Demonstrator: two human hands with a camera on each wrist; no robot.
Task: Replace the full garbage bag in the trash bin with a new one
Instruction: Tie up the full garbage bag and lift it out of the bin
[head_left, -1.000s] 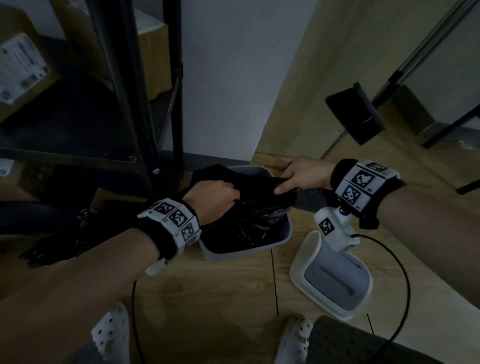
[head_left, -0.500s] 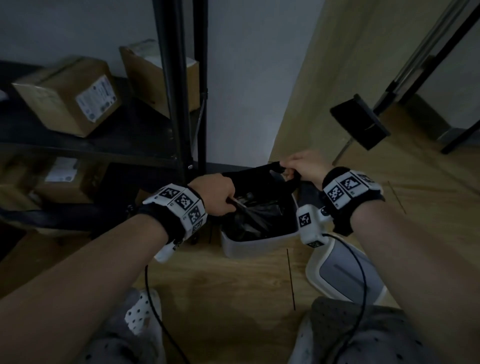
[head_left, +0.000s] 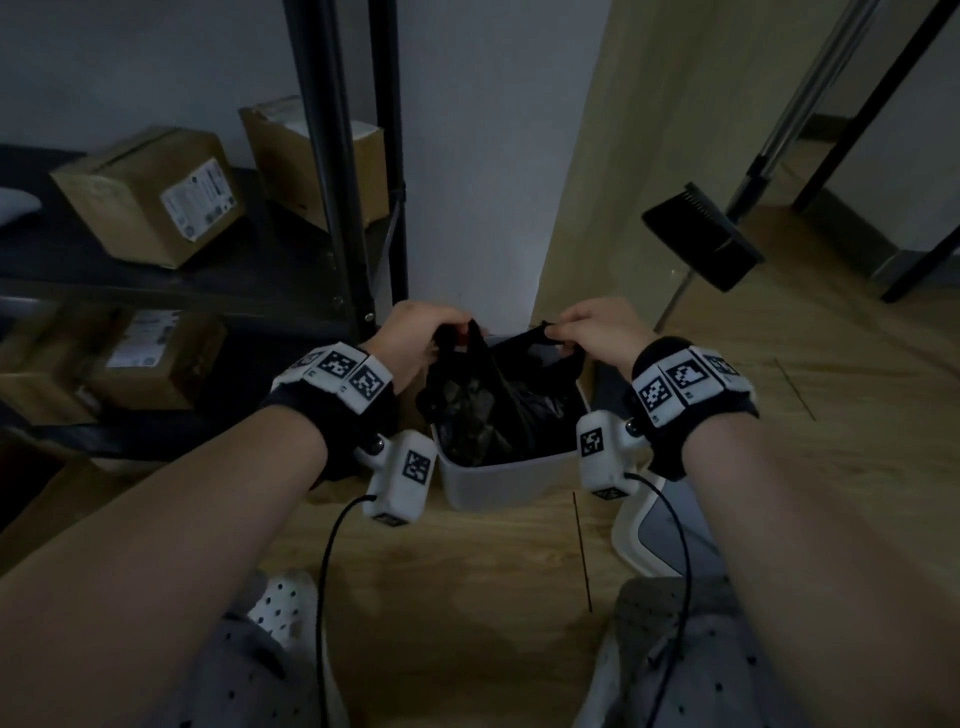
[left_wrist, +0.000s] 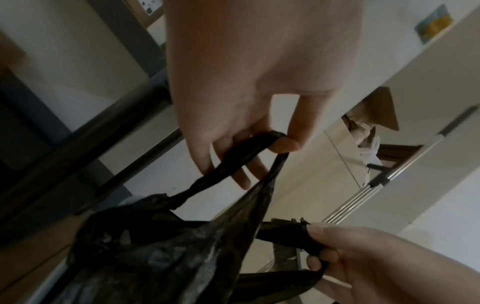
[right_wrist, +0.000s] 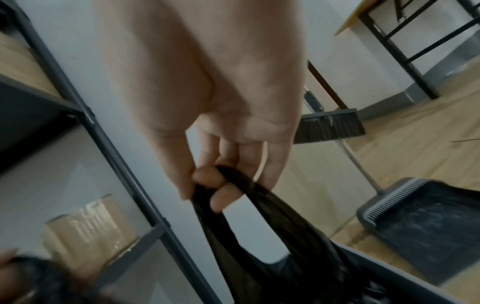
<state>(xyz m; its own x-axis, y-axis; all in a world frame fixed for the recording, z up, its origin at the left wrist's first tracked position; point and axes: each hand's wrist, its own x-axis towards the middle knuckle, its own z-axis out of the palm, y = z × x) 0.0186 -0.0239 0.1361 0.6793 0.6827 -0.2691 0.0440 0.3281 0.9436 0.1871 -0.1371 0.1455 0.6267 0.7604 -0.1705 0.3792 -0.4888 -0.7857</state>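
Observation:
A black garbage bag (head_left: 493, 410) sits in a pale grey trash bin (head_left: 498, 480) on the wooden floor by the wall. My left hand (head_left: 415, 338) pinches the bag's left handle loop above the bin, thumb against curled fingers, as the left wrist view shows (left_wrist: 265, 150). My right hand (head_left: 597, 332) grips the right handle loop, with its fingers curled round the twisted plastic (right_wrist: 213, 185). Both handles are pulled up and apart, so the bag's mouth is stretched open. The bag's lower part (left_wrist: 168, 257) stays inside the bin.
A black metal shelf rack (head_left: 337, 156) with cardboard boxes (head_left: 150, 197) stands close on the left. The bin's white lid (head_left: 649, 540) lies on the floor at the right. A dustpan (head_left: 701, 239) and a broom (right_wrist: 330, 127) lean by the wall. My white shoe (head_left: 280, 608) is near the bin.
Both hands have risen from the bin's rim and gathered the bag's handles above it. The bag's top is now drawn up.

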